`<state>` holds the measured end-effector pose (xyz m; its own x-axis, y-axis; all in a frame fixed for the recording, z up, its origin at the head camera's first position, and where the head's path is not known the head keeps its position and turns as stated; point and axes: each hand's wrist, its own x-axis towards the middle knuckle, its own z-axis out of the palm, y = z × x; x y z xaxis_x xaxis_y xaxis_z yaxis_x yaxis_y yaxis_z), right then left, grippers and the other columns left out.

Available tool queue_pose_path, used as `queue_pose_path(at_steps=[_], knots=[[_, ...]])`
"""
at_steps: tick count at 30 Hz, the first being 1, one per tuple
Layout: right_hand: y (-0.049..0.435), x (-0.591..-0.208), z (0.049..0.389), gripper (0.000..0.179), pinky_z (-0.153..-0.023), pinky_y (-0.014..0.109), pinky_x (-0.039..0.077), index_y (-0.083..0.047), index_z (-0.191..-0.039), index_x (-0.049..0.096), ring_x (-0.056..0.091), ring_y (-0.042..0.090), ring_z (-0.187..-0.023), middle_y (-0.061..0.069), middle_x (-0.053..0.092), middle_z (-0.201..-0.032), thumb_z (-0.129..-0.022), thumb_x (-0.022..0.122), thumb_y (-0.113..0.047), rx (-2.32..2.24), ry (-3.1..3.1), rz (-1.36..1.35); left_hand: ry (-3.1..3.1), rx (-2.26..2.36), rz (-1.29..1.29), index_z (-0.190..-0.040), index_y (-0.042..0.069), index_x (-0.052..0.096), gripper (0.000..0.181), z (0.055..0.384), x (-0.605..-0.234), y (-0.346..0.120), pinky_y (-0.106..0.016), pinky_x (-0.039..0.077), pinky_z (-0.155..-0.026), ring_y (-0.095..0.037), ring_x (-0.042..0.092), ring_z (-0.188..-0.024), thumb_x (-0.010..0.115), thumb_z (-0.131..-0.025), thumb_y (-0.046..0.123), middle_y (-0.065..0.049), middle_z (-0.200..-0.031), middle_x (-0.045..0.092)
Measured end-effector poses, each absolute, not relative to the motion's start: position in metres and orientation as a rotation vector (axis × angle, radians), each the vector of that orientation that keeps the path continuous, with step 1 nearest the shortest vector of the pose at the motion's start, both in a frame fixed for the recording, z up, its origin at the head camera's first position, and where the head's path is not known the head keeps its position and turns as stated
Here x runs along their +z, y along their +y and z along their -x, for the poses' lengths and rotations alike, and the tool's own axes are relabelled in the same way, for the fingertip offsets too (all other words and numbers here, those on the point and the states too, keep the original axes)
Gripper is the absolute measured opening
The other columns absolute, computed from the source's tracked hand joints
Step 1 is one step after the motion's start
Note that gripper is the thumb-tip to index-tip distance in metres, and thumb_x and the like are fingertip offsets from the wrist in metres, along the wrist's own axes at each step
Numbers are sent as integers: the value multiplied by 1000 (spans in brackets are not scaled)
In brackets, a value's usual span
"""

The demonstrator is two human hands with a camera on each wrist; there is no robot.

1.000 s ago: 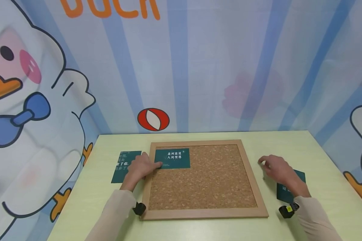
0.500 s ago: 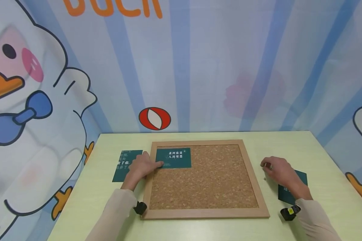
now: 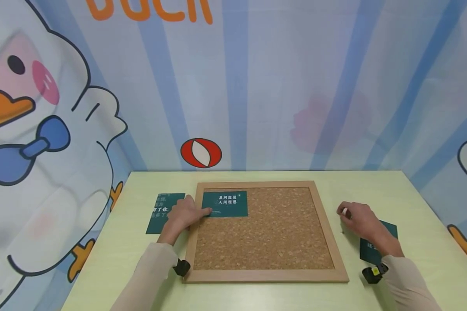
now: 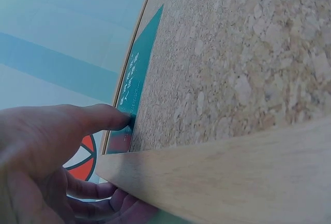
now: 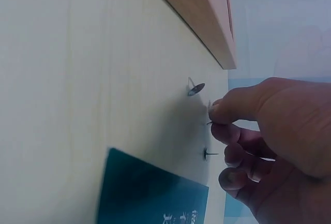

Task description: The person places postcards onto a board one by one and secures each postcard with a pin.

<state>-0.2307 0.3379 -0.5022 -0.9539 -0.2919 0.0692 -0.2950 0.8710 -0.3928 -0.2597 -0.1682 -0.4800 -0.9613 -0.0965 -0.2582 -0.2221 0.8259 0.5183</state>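
A wood-framed cork board [image 3: 268, 242] lies on the table, with a dark green card [image 3: 233, 209] bearing white characters in its upper left corner. My left hand [image 3: 182, 214] holds the board's left side: the thumb presses the card's lower left corner, and the other fingers curl against the frame's outer side. To the right of the board, my right hand [image 5: 279, 125] pinches a thumbtack [image 5: 210, 123] between thumb and forefinger, mostly hidden by the fingertips. Two more metal thumbtacks rest on the table near those fingers, one tack [image 5: 196, 88] by the frame and another tack [image 5: 209, 154] below the fingertips.
A second green card [image 3: 159, 220] lies left of the board, partly behind my left hand. Another green card [image 3: 389, 229] is under my right wrist. The pale table [image 3: 280, 296] meets a printed duck curtain [image 3: 272, 86] at the back.
The head view has shifted slightly. My right fingers have turned a little over the table, and the left hand keeps its place on the board and card.
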Motion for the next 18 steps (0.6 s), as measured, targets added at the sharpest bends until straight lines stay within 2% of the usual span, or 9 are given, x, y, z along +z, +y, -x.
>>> queue_pose_path(at_steps=[10,18], knots=[[334,-498,235,5,-68,47,54,3,-92,71,64,24,-74,6,66,-81,-93,66,2,620,-3033,-485,2787,824,256,-115,-2,55,62,261,-482,-169,-31,48,-47,-25,64,-61,79,-89,48,-16,-82,58],[337,-494,233,4,-65,42,52,4,-96,71,62,22,-76,6,66,-85,-94,68,1,660,-3083,-480,2788,825,257,-117,-3,54,63,261,-481,-168,-31,48,-49,-25,64,-63,79,-89,48,-16,-84,58]])
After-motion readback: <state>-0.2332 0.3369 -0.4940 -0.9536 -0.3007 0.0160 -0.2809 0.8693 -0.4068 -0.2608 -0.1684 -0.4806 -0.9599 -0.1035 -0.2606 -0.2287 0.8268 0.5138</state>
